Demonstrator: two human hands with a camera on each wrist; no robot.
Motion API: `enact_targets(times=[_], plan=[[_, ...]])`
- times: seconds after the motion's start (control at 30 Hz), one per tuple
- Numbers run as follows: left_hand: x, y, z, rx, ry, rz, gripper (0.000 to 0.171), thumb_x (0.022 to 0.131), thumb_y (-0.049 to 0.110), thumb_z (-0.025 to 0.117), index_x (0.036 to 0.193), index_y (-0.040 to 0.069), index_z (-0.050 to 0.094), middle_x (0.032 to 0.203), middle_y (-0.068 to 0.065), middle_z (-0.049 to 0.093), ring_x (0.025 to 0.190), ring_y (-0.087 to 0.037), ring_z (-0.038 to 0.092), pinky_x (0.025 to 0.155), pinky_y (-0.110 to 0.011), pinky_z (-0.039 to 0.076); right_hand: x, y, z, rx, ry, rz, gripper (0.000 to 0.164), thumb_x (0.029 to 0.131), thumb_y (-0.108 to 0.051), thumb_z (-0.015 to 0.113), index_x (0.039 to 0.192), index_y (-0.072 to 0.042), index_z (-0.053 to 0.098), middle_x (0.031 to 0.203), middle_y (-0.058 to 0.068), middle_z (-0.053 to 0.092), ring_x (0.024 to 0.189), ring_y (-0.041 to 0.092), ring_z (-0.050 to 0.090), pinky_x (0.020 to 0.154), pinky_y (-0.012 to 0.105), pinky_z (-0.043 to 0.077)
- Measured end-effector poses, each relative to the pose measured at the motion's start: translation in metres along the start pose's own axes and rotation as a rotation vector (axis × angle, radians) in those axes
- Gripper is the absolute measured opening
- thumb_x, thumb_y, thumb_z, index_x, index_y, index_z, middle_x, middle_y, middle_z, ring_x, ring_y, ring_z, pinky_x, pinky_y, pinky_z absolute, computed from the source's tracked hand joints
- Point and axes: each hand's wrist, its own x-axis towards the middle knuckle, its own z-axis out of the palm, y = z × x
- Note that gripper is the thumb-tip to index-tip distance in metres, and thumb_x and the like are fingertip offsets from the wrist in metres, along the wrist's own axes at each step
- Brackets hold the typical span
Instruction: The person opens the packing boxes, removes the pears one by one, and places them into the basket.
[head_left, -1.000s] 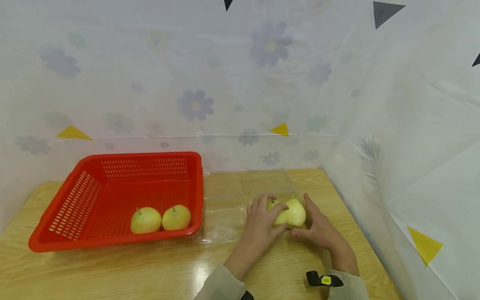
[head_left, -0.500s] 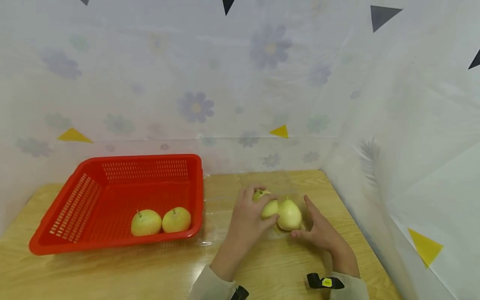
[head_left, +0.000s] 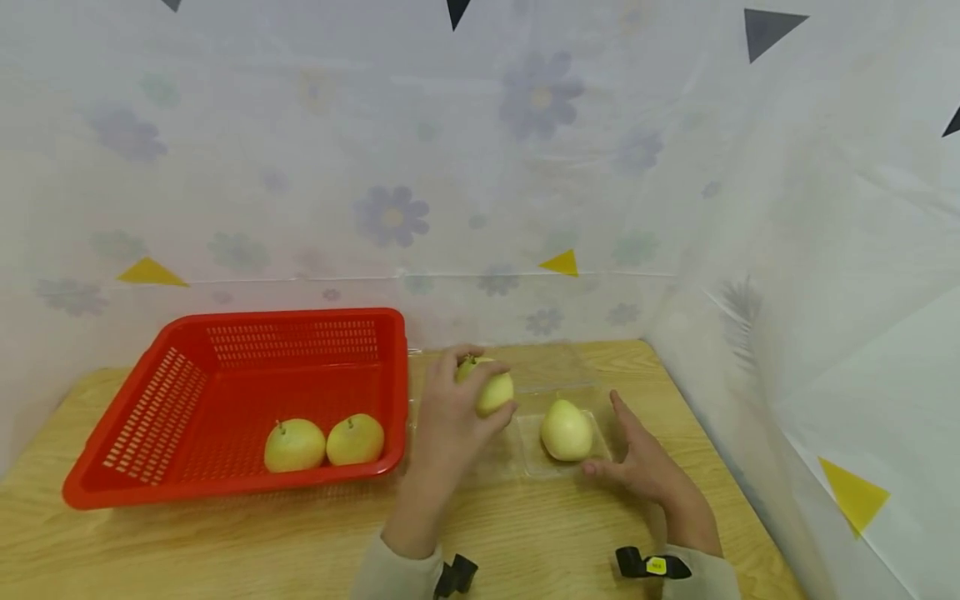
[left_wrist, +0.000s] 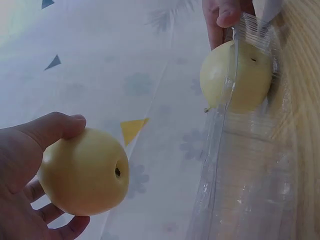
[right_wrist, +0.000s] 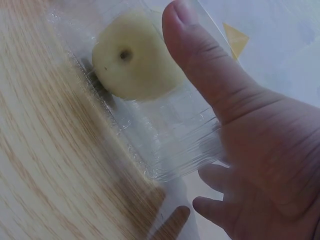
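Note:
My left hand [head_left: 450,421] grips a yellow-green pear [head_left: 497,390] above the clear plastic container [head_left: 558,367], thumb and fingers curled round its sides. In the left wrist view this pear [left_wrist: 87,172] hangs clear of the container wall. A second pear [head_left: 567,431] sits inside the container's right compartment, stem up. Beside that pear, at the container's right end, my right hand [head_left: 648,462] is spread with thumb and fingers apart. The right wrist view has its thumb [right_wrist: 200,55] over the container's edge, with other fingertips outside the end wall.
To the left stands a red plastic basket [head_left: 240,490] with one pear [head_left: 295,447] and another pear [head_left: 356,440] near its front wall. The container lies against the basket's right side. A wooden table [head_left: 225,550] carries everything, with patterned white sheeting [head_left: 465,167] behind and right.
My left hand has lifted one pear away from the other and carried it left and up. The remaining pear has shifted slightly left in the container. My right hand has stayed nearly still.

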Motion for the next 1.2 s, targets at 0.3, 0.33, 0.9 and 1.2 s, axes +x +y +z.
enact_targets(times=[0.3,0.33,0.9,1.2], plan=[[0.001,-0.008,-0.021,-0.01,0.027,-0.059,0.039,0.076,0.022,0.088,0.112,0.024,0.072,0.13,-0.004,0.052,0.117,-0.029,0.048,0.08,-0.039,0.057,-0.001,0.0,0.001,0.022,-0.008,0.001,0.126,0.075,-0.036,0.086,0.16,-0.008,-0.003,0.165,0.025,0.004,0.148,0.051,0.01,0.112,0.071,0.019],[0.002,-0.01,-0.023,-0.006,0.032,-0.066,0.039,0.076,0.022,0.088,0.112,0.024,0.072,0.13,-0.003,0.052,0.117,-0.029,0.047,0.079,-0.039,0.057,-0.001,0.0,0.001,0.023,-0.008,0.001,0.126,0.075,-0.036,0.086,0.16,-0.008,-0.003,0.165,0.025,0.004,0.148,0.051,0.01,0.112,0.071,0.019],[0.003,-0.039,-0.048,0.025,0.132,-0.16,0.036,0.076,0.019,0.087,0.109,0.02,0.073,0.127,-0.008,0.055,0.115,-0.037,0.047,0.084,-0.047,0.052,-0.002,0.0,-0.001,0.029,-0.003,-0.007,0.128,0.074,-0.034,0.087,0.16,-0.007,-0.005,0.164,0.027,0.0,0.149,0.051,0.005,0.113,0.071,0.015],[0.002,-0.053,-0.06,0.036,0.133,-0.258,0.038,0.077,0.018,0.087,0.112,0.018,0.073,0.129,-0.009,0.053,0.117,-0.038,0.044,0.083,-0.051,0.053,-0.001,-0.001,-0.001,0.037,-0.015,0.001,0.129,0.075,-0.034,0.087,0.16,-0.01,-0.007,0.165,0.025,-0.003,0.15,0.049,0.002,0.113,0.071,0.013]])
